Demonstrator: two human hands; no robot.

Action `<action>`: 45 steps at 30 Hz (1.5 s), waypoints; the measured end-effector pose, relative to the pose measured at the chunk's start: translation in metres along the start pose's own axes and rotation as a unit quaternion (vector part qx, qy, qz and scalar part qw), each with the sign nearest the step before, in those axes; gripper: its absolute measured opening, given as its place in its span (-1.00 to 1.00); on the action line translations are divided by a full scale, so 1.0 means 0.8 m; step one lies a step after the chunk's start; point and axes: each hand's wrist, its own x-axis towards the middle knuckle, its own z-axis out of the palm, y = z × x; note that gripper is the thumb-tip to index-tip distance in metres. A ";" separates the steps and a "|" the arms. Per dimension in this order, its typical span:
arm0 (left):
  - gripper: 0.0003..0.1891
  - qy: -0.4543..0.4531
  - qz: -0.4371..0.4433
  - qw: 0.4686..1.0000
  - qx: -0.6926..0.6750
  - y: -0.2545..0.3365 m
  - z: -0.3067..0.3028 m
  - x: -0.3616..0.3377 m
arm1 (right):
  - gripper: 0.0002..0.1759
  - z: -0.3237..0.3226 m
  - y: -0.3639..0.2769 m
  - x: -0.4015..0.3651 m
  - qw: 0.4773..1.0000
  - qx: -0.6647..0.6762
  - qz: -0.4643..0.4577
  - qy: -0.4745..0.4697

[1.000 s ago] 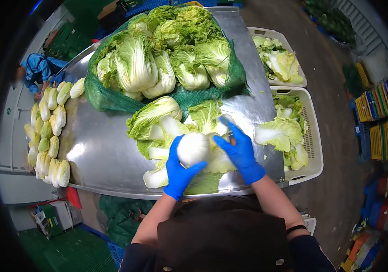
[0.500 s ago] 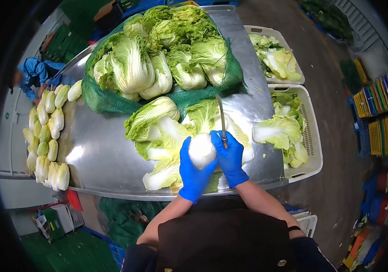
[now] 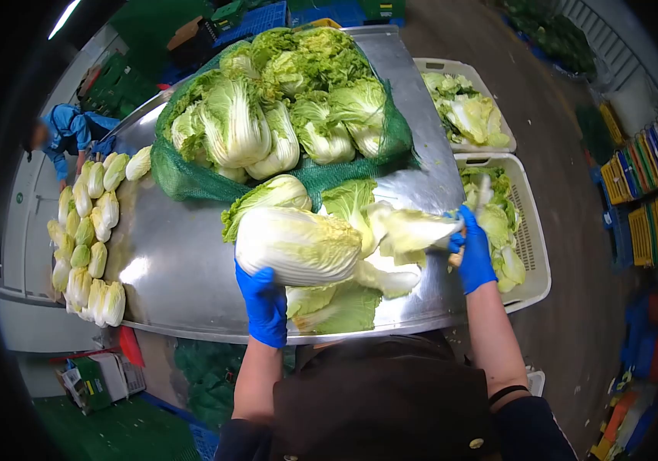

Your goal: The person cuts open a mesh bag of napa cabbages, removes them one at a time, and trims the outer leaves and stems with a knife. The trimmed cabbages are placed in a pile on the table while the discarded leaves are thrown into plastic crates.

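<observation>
My left hand (image 3: 262,303), in a blue glove, grips the base end of a Chinese cabbage (image 3: 298,244) lying sideways over the table. In my right hand (image 3: 476,252), also gloved in blue, are pale cabbage leaves (image 3: 417,233) stretched out to the right of the head. A small brownish piece, perhaps the knife's handle, shows under the right fingers; the blade cannot be made out. Loose outer leaves (image 3: 344,311) lie beneath the cabbage. Behind it rests another untrimmed cabbage (image 3: 275,194).
A green net sack (image 3: 183,180) full of cabbages covers the back of the metal table (image 3: 183,288). Trimmed cabbages (image 3: 83,257) line the left end, near a person in blue (image 3: 71,131). Cream crates (image 3: 536,261) with leaves stand along the right edge.
The cabbage has turned from base-up to lying sideways in my left hand. My right hand has moved right, drawing leaves away from it. The knife blade, upright earlier, no longer shows clearly.
</observation>
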 end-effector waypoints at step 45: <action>-0.12 -0.185 -0.198 0.959 0.087 -0.065 0.105 -0.006 | -0.15 0.078 -0.043 -0.131 0.758 -0.531 -0.258 -0.276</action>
